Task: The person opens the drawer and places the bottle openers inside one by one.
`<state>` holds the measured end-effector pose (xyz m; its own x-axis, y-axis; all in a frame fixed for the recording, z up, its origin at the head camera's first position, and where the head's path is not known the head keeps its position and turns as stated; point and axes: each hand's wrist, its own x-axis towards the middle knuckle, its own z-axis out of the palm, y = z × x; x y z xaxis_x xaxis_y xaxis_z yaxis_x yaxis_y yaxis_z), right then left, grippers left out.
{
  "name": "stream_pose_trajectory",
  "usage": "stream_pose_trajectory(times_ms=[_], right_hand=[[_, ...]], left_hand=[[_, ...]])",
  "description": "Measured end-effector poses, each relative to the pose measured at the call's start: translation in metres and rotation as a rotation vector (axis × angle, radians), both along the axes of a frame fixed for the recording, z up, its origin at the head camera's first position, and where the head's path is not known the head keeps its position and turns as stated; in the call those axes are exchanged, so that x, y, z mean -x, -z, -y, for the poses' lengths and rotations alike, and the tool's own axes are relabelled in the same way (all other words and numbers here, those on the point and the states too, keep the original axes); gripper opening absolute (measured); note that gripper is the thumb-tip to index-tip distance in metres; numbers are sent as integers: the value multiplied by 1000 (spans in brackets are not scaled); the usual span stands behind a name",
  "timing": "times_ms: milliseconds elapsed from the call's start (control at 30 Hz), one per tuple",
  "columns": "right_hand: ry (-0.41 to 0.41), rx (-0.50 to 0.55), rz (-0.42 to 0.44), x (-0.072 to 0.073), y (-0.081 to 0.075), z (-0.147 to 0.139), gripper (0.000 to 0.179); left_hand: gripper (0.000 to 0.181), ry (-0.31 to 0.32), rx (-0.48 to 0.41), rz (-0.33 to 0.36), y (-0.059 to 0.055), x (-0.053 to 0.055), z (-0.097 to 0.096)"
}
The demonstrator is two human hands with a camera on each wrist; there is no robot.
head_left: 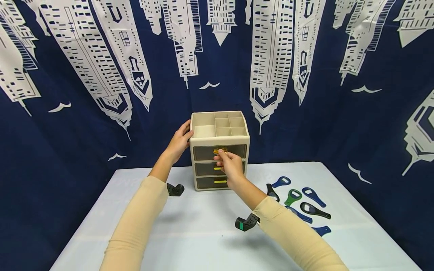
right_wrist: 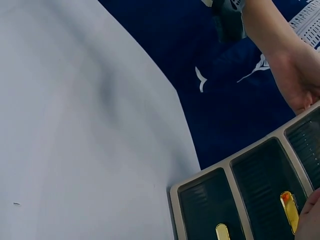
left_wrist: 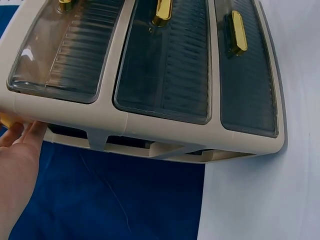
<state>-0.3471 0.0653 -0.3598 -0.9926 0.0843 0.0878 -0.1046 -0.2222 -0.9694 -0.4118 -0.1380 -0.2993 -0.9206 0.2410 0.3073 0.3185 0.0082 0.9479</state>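
A cream desktop drawer organizer (head_left: 220,141) with three smoky drawers and gold handles stands at the table's back. My left hand (head_left: 179,143) grips its upper left side, the thumb over the top edge. In the left wrist view, part of the left hand (left_wrist: 22,165) lies against the organizer's side (left_wrist: 115,117). My right hand (head_left: 232,165) is at the top drawer (head_left: 203,153), with thumb and fingertips pinching its gold handle (head_left: 217,151). All three drawers look closed. At the right wrist view's edge, only a bit of the right hand (right_wrist: 310,220) shows, beside the middle drawer's handle (right_wrist: 289,211).
Several bottle openers lie on the table's right, among them a green one (head_left: 293,196), a black one (head_left: 314,210) and a blue one (head_left: 313,196). A dark blue curtain (head_left: 162,124) with white buildings hangs behind the white table (head_left: 190,233). Open compartments (head_left: 205,124) top the organizer.
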Motion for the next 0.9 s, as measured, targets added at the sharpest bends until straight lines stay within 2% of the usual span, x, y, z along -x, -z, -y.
stream_pose_trajectory(times_ms=[267, 900], right_hand=[[20, 14, 7, -8, 1, 0, 27], [-31, 0, 0, -20, 4, -5, 27]], left_hand=[[59, -8, 17, 5, 1, -2, 0], [57, -5, 8, 1, 1, -2, 0]])
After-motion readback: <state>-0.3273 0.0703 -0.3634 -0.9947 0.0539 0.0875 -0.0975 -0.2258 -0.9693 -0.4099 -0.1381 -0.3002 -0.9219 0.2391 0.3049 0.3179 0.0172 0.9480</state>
